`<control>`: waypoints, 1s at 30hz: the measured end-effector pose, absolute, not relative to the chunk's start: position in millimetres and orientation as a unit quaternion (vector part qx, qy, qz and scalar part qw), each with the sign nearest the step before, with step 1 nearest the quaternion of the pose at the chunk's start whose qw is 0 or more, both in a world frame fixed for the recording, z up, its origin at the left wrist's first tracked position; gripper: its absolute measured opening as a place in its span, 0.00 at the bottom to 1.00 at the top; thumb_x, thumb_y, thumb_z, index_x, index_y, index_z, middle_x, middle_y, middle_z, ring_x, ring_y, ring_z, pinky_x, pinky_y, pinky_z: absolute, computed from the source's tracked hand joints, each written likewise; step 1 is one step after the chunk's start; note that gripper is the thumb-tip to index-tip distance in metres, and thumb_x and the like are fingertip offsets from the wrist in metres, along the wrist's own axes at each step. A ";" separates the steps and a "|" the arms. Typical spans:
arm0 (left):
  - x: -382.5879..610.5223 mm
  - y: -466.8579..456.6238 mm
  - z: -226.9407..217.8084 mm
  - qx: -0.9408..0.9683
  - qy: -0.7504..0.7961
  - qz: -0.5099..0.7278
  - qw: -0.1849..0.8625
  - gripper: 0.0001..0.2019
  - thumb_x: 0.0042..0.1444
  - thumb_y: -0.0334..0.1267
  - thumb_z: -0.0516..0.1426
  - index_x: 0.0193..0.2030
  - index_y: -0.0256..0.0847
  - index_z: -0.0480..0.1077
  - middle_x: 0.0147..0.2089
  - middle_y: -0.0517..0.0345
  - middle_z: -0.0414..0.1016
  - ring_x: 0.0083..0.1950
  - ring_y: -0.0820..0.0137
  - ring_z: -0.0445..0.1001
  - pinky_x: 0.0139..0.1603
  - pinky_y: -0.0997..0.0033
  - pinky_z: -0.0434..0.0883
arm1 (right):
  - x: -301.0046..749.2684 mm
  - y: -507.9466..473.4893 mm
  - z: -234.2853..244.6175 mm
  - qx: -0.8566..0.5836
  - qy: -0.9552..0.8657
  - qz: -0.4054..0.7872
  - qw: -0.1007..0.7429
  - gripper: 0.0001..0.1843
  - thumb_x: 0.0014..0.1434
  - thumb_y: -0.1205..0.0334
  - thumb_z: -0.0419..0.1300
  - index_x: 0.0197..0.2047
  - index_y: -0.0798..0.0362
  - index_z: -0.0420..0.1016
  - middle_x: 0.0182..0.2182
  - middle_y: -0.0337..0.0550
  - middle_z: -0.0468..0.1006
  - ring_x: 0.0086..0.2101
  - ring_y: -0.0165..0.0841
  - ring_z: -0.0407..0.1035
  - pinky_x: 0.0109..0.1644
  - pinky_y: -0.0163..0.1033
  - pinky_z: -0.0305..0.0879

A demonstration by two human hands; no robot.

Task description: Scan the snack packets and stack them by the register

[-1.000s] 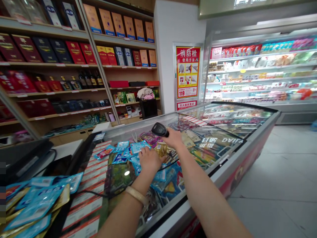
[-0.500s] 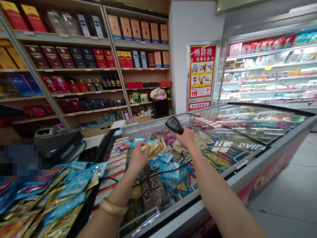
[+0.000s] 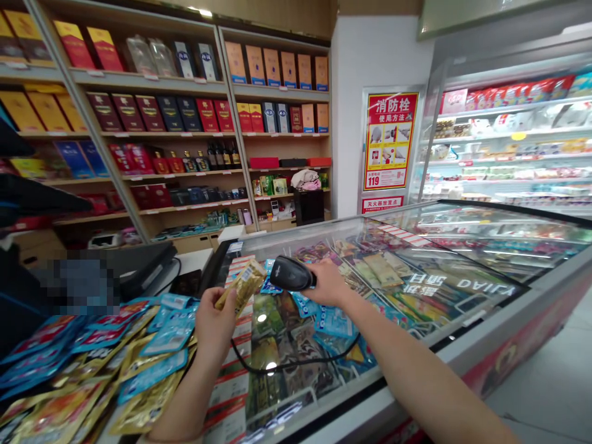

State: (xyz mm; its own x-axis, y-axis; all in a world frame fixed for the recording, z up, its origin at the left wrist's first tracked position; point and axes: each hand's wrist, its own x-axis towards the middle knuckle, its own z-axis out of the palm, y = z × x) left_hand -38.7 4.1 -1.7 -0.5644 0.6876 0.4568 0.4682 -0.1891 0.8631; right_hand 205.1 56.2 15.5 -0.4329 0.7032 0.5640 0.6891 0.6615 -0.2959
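Note:
A gold snack packet (image 3: 247, 285) with a barcode label near its upper end is pinched in my left hand (image 3: 216, 317). My right hand (image 3: 329, 282) is wrapped round a black barcode scanner (image 3: 290, 273), whose head points left at the packet, a small gap between them. From the scanner a black cable (image 3: 296, 365) loops over the glass lid of the chest freezer (image 3: 462, 345). Blue packets (image 3: 335, 324) lie beneath my right hand. To the left of my left forearm is a pile of gold and blue packets (image 3: 160, 336).
Behind the pile stands a dark counter device (image 3: 139, 268). Shelves of boxed goods (image 3: 185, 132) line the back wall. A fire hydrant notice (image 3: 387, 142) hangs on the pillar, and a lit display fridge (image 3: 513, 139) is at the right.
Both hands have moved left across the freezer. The packet is now tilted up with its label showing, and the scanner has come close to it. The view has shifted a little left.

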 end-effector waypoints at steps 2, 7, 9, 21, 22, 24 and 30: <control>-38.7 4.6 -3.5 0.472 0.626 0.616 0.073 0.14 0.47 0.52 0.55 0.30 0.43 0.62 0.27 0.63 0.65 0.29 0.70 0.65 0.31 0.71 0.66 | 201.8 53.6 13.7 -0.402 -0.855 0.008 0.327 0.12 0.49 0.53 0.63 0.36 0.50 0.75 0.29 0.39 0.80 0.35 0.36 0.73 0.42 0.38 0.52; -40.0 6.3 -7.1 0.483 0.625 0.609 0.070 0.14 0.48 0.51 0.55 0.31 0.43 0.62 0.28 0.62 0.66 0.30 0.70 0.67 0.30 0.72 0.65 | 198.6 50.0 13.4 -0.408 -0.858 0.005 0.312 0.11 0.50 0.53 0.63 0.34 0.50 0.74 0.29 0.39 0.80 0.35 0.36 0.73 0.42 0.38 0.51; -39.8 6.1 -7.6 0.484 0.627 0.606 0.073 0.14 0.49 0.51 0.55 0.31 0.43 0.62 0.29 0.62 0.67 0.30 0.70 0.67 0.30 0.72 0.65 | 198.1 49.6 13.6 -0.410 -0.859 0.003 0.307 0.11 0.50 0.53 0.63 0.34 0.50 0.74 0.30 0.39 0.80 0.35 0.36 0.73 0.42 0.38 0.51; -35.6 -2.1 0.1 0.490 0.633 0.597 0.057 0.12 0.50 0.49 0.54 0.31 0.43 0.63 0.28 0.62 0.67 0.31 0.69 0.67 0.34 0.69 0.68 | 199.0 50.7 11.2 -0.403 -0.857 0.001 0.320 0.11 0.49 0.55 0.63 0.36 0.50 0.74 0.30 0.39 0.80 0.35 0.36 0.72 0.42 0.38 0.51; -36.2 -2.9 1.7 0.485 0.635 0.599 0.057 0.11 0.50 0.48 0.55 0.31 0.43 0.63 0.28 0.62 0.67 0.31 0.69 0.67 0.34 0.69 0.68 | 199.8 51.0 10.9 -0.402 -0.855 0.002 0.328 0.12 0.49 0.56 0.63 0.36 0.50 0.75 0.31 0.39 0.80 0.35 0.36 0.72 0.43 0.38 0.51; -39.8 -4.1 6.2 0.469 0.643 0.604 0.050 0.11 0.50 0.47 0.55 0.32 0.43 0.63 0.29 0.61 0.67 0.31 0.69 0.68 0.35 0.69 0.68 | 202.0 52.3 10.0 -0.402 -0.850 0.000 0.342 0.12 0.49 0.56 0.63 0.37 0.50 0.75 0.32 0.40 0.81 0.36 0.36 0.72 0.44 0.39 0.51; -76.5 -5.5 19.7 0.324 0.646 0.688 -0.062 0.13 0.53 0.42 0.53 0.43 0.41 0.61 0.41 0.55 0.67 0.41 0.66 0.69 0.48 0.63 0.69 | 210.5 59.9 5.1 -0.439 -0.821 -0.035 0.364 0.13 0.50 0.55 0.61 0.39 0.50 0.76 0.35 0.43 0.81 0.38 0.38 0.71 0.46 0.40 0.51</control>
State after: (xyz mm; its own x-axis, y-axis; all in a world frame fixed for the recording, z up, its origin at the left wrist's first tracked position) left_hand -76.5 -5.5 19.7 -0.7818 0.3333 0.5271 0.5052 -0.1569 0.8486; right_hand 210.5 59.9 5.1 -0.3489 0.6952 0.6284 0.7466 0.6115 -0.2620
